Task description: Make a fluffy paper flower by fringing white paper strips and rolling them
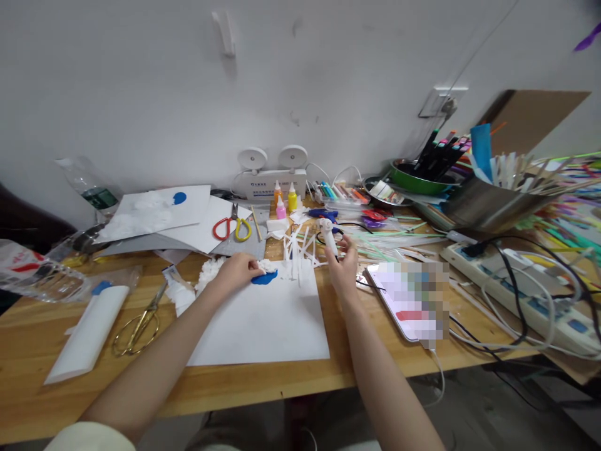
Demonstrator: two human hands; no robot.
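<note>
A white sheet of paper [263, 326] lies in front of me at the table's near edge. My left hand [241, 270] has its fingers pinched at a small white fluffy piece beside a blue patch [265, 277] near the sheet's top edge. More white fluff [210, 270] sits at the upper left corner, partly behind that hand. Over the table, just right of the sheet, my right hand [344, 260] is closed around what looks like a white hot glue gun [327, 233], held upright. White paper strips [300, 247] lie between the hands.
Gold scissors [141, 326] and a folded white paper [89, 335] lie left. Red-and-yellow-handled scissors [232, 227] and paint bottles [292, 199] stand behind. On the right are a phone [389, 294], a power strip [521, 300] with tangled cables, and a metal container [498, 203].
</note>
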